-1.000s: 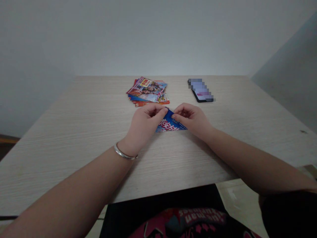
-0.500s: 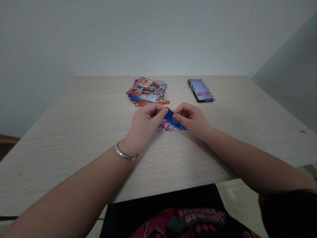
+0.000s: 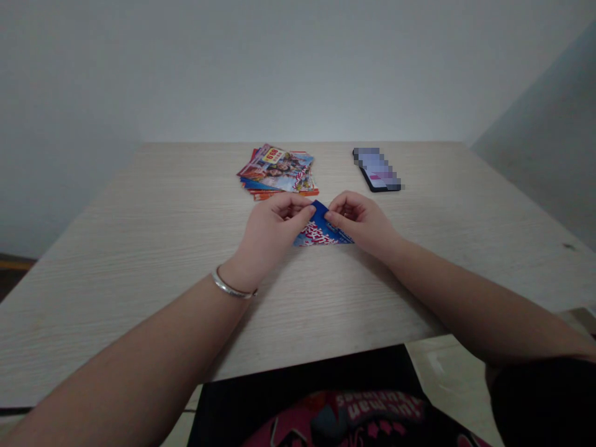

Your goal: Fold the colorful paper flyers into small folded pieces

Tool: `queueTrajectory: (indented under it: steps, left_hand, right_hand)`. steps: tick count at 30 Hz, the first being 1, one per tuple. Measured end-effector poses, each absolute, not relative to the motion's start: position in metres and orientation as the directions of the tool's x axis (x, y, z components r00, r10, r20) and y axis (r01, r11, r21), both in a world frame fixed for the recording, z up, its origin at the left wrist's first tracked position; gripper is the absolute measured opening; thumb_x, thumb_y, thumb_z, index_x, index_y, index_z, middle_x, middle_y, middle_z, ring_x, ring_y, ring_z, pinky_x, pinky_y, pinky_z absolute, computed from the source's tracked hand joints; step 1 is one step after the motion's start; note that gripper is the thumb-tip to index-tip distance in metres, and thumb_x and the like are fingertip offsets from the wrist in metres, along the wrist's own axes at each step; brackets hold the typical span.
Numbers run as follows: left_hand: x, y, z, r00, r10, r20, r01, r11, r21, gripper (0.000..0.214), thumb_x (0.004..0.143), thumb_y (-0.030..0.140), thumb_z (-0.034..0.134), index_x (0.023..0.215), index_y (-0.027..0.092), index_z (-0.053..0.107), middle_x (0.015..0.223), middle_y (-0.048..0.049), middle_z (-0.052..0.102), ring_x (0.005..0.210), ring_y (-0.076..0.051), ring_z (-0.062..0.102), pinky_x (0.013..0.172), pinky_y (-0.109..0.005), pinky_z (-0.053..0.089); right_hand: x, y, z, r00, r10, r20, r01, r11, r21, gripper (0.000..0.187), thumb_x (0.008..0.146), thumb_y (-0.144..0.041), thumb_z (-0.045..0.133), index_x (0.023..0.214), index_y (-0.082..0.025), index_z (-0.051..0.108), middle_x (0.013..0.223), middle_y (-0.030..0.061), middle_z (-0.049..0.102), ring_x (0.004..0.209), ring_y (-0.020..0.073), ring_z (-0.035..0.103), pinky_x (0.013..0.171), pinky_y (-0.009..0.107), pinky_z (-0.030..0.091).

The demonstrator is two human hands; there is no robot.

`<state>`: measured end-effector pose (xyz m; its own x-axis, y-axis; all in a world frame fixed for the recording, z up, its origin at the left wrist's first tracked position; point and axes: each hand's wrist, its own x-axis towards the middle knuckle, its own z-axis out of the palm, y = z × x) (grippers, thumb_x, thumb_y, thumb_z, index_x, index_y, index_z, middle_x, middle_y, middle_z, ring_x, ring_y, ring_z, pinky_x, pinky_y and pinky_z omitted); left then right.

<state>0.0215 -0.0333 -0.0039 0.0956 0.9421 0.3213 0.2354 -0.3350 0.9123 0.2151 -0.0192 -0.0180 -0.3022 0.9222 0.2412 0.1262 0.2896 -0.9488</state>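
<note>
Blue paper [image 3: 320, 230], roughly triangular, wood-grained table [image 3: 153, 248]

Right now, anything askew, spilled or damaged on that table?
The leaflet pile beyond the left hand is askew: its edges fan out unevenly. A small dark mark shows on the table, far right; stain or damage, I can't tell. No spill visible.

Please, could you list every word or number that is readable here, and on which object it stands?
"6'68", uncertain and maybe upside down: yellow label on the top leaflet of the stack; smaller print is unreadable.
Held blue leaflet: large white characters, partly covered, not surely readable.
Clothing: pale letters, too blurred to read.
Phone: screen pixelated, nothing readable.
</note>
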Motion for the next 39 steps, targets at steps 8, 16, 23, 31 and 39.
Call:
queueTrajectory:
  steps: [8, 16, 23, 31, 39]
  left_hand:
    - [0.023, -0.037, 0.000, 0.170, 0.930, 0.325, 0.250, -0.360, 0.899, 0.009, 0.085, 0.024, 0.071, 0.086, 0.018, 0.078, 0.076, -0.0002, 0.076, 0.066, -0.012, 0.065, 0.061, -0.024, 0.049]
    - [0.026, -0.037, -0.002, 0.148, 0.934, 0.326, 0.211, -0.352, 0.912, 0.006, 0.084, 0.020, 0.072, 0.089, 0.018, 0.073, 0.078, -0.0006, 0.075, 0.068, -0.012, 0.067, 0.064, -0.025, 0.054]
    - [0.027, -0.041, 0.002, 0.196, 0.934, 0.299, 0.224, -0.339, 0.914, 0.003, 0.085, 0.021, 0.072, 0.086, 0.018, 0.072, 0.077, -0.0001, 0.075, 0.068, -0.012, 0.067, 0.063, -0.024, 0.054]
    - [0.030, -0.040, -0.001, 0.159, 0.942, 0.296, 0.192, -0.324, 0.927, 0.014, 0.081, 0.016, 0.073, 0.082, 0.019, 0.059, 0.073, 0.0026, 0.066, 0.065, -0.010, 0.062, 0.060, -0.022, 0.049]
    - [0.026, -0.038, -0.011, 0.299, 0.911, 0.284, 0.443, -0.396, 0.804, 0.017, 0.087, 0.018, 0.069, 0.103, 0.019, 0.063, 0.094, -0.0010, 0.070, 0.081, -0.015, 0.065, 0.075, -0.030, 0.054]
  right_hand:
    - [0.211, -0.022, -0.016, -0.234, 0.919, 0.317, 0.135, 0.354, -0.925, 0.017, 0.084, -0.039, 0.072, 0.089, -0.025, 0.065, 0.075, -0.0030, 0.063, 0.065, 0.0122, 0.051, 0.062, 0.030, 0.042]
    - [0.207, -0.028, -0.007, -0.186, 0.942, 0.279, 0.229, 0.318, -0.920, 0.013, 0.083, -0.035, 0.068, 0.081, -0.025, 0.061, 0.071, -0.0030, 0.060, 0.064, 0.0119, 0.049, 0.060, 0.030, 0.039]
    - [0.205, -0.027, -0.009, -0.213, 0.927, 0.308, 0.169, 0.345, -0.923, 0.013, 0.082, -0.036, 0.068, 0.083, -0.024, 0.062, 0.070, -0.0038, 0.059, 0.064, 0.0115, 0.050, 0.061, 0.030, 0.040]
    - [0.205, -0.028, -0.008, -0.204, 0.932, 0.300, 0.228, 0.343, -0.911, 0.014, 0.085, -0.037, 0.066, 0.081, -0.024, 0.062, 0.072, -0.0024, 0.061, 0.067, 0.0132, 0.051, 0.065, 0.031, 0.041]
    - [0.213, -0.011, -0.018, -0.182, 0.955, 0.233, 0.351, 0.284, -0.892, 0.012, 0.085, -0.031, 0.063, 0.076, -0.023, 0.060, 0.070, -0.0027, 0.060, 0.064, 0.0133, 0.051, 0.062, 0.030, 0.040]
